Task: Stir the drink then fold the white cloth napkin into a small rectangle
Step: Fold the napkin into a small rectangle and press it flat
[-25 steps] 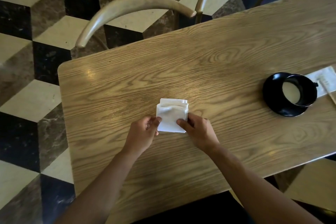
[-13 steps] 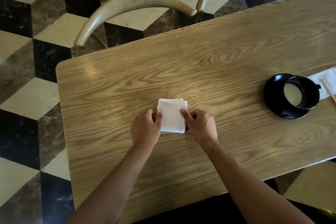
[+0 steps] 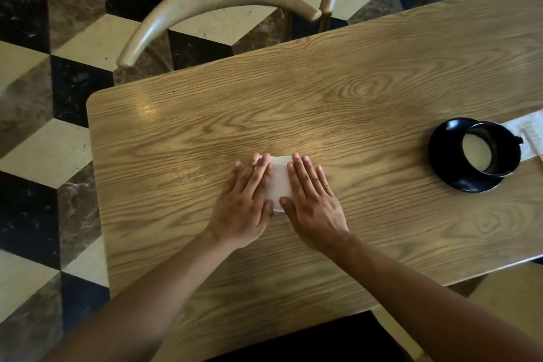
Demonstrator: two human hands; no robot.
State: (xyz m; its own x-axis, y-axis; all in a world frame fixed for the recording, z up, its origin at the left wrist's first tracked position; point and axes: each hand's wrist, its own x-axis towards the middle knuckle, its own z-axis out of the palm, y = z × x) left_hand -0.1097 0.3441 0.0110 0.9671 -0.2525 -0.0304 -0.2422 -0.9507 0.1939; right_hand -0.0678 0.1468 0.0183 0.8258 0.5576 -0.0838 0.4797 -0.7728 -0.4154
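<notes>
The napkin [image 3: 277, 182] lies near the middle of the table [image 3: 352, 91], folded down to a small white packet, and both hands are laid flat on it. The left hand [image 3: 245, 203] covers its left side and the right hand [image 3: 313, 200] its right side, so only a narrow strip of white shows between them. The fingers of both hands are straight and spread, pressing down; neither hand grips or pinches anything.

Far to the right stands the black cup [image 3: 490, 150] on its saucer [image 3: 449, 173], with a pale drink inside. No spoon or stirrer can be made out in it. A white paper [image 3: 526, 129] lies just beyond the cup at the table's right edge. Two curved chair backs [image 3: 211, 0] stand at the far side of the table.

The step in hand looks like the last one of the folding: flattening the packet so its creases hold. The cup stands well apart from the hands and untouched, so the stirring seems done, though that cannot be checked here. The next move likely calls for lifting both palms straight up, without dragging, so the layers do not shift or spring open. If the top layer rises, another firm press along the folded edge would be needed.
</notes>
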